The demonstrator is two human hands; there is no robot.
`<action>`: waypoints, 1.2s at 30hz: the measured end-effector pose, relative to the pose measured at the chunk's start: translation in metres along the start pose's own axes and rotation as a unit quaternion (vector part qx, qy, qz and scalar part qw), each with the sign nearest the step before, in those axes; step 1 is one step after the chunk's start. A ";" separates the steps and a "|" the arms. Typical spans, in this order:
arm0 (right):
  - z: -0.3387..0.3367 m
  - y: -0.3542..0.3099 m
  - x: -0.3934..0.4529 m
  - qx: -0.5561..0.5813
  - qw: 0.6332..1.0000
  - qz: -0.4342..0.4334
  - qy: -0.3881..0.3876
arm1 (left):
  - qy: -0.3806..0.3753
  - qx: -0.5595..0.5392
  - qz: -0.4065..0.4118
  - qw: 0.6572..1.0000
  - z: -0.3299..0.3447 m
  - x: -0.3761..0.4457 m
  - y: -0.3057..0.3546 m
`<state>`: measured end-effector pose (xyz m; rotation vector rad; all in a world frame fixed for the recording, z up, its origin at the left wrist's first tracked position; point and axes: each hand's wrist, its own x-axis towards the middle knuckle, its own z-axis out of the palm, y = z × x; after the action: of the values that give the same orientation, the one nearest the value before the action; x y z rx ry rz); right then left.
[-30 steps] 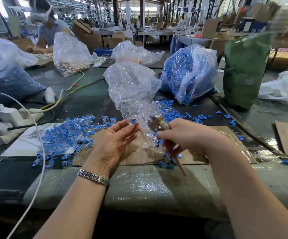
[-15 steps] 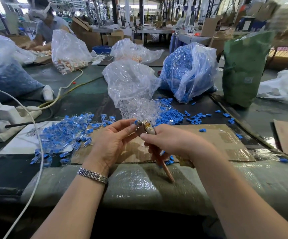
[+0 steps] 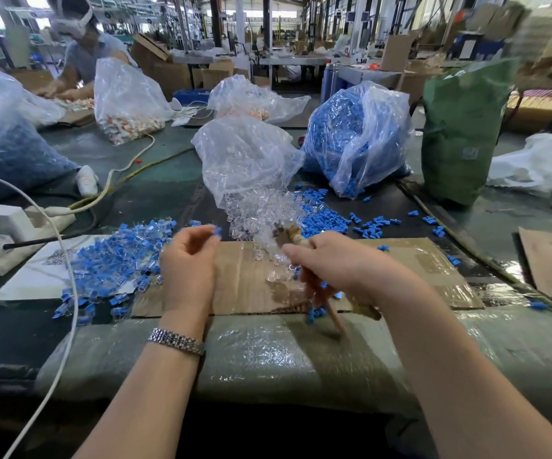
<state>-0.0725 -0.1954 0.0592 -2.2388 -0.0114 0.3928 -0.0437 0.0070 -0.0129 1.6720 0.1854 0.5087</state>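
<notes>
My left hand [image 3: 190,263] hovers over the cardboard sheet [image 3: 244,286] and pinches a small blue piece [image 3: 216,230] between thumb and fingertips. My right hand [image 3: 337,263] grips a small hammer with a wooden handle [image 3: 335,318]; its metal head [image 3: 284,234] points up and left. Clear plastic caps [image 3: 268,220] spill from an open clear bag [image 3: 244,157] just beyond the hands. Assembled blue-and-clear pieces [image 3: 115,260] lie heaped to the left. Loose blue parts [image 3: 322,217] lie behind the right hand.
A bag full of blue parts [image 3: 357,137] and a green sack [image 3: 460,127] stand at the back right. A white power strip [image 3: 13,226] and a white cable [image 3: 66,286] lie at the left. Another person [image 3: 82,51] works at the far left.
My left hand has pulled away to the left with the blue piece, and my right hand with the hammer has drawn back to the right. The two had been together at the hammer head.
</notes>
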 end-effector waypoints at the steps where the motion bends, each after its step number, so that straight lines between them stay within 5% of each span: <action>1: -0.007 0.003 0.001 -0.023 0.999 0.007 0.034 | 0.066 0.078 0.026 0.994 -0.002 0.002 0.000; 4: -0.021 0.018 0.009 -0.132 0.981 0.036 0.140 | 0.083 0.192 0.138 0.968 0.003 -0.003 0.002; 7: -0.022 0.032 0.021 -0.212 0.958 0.071 0.178 | -0.112 0.206 0.214 0.948 0.016 -0.013 0.003; 11: -0.016 0.040 0.032 -0.265 0.935 0.132 0.193 | -0.292 0.271 0.175 0.900 0.021 -0.017 -0.002; 20: -0.013 0.046 0.034 -0.296 0.931 0.116 0.180 | -0.277 0.306 0.169 0.895 0.022 -0.017 0.001; 25: -0.024 0.043 0.015 -0.284 0.936 0.054 0.200 | -0.233 0.213 0.126 0.941 0.017 -0.016 0.002; 29: -0.023 0.040 -0.002 -0.282 0.950 0.025 0.130 | -0.235 0.030 -0.016 0.971 0.010 -0.013 0.006; 36: -0.003 0.042 -0.004 -0.347 0.930 0.015 0.119 | -0.262 -0.227 -0.204 0.916 0.006 -0.011 0.010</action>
<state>-0.0802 -0.2255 0.0304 -2.9783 0.0142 0.1333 -0.0527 -0.0049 -0.0062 1.2097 0.0126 -0.2117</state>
